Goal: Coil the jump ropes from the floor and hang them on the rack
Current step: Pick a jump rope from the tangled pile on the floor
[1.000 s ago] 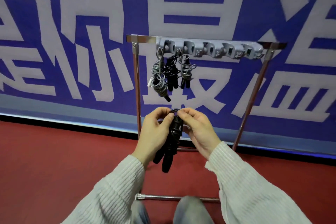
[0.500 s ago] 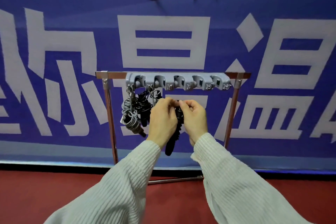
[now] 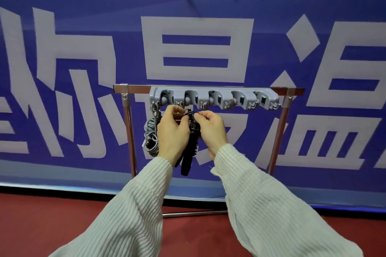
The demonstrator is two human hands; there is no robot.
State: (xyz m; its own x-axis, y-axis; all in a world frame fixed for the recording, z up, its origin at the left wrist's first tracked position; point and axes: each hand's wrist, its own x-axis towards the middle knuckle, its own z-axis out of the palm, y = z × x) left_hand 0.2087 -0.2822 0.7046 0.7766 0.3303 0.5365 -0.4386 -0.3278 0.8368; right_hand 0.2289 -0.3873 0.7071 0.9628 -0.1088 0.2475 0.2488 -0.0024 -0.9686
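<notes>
Below the grey hook strip: a coiled black jump rope (image 3: 192,133) is held up by both hands, its top loop just under the strip's second and third holders.
Grey hook strip (image 3: 213,98): it is fixed along the top bar of the metal rack (image 3: 279,131), with five holders in a row.
Left hand (image 3: 172,129): its fingers are curled, and the rope's top loop is pinched between thumb and fingertips, to the left of the bundle.
Right hand (image 3: 211,129): its fingers are curled as well, and the same loop is pinched from the right side.
Black rope's handles: they are seen hanging straight down from the bundle, well below the strip, between the two wrists.
Grey jump rope (image 3: 151,135): a coiled bundle is hung from the strip's left end, just left of the left hand.
Behind the strip: a blue banner (image 3: 83,27) with large white characters is stretched.
Under the strip: a red floor (image 3: 41,225) is seen.
</notes>
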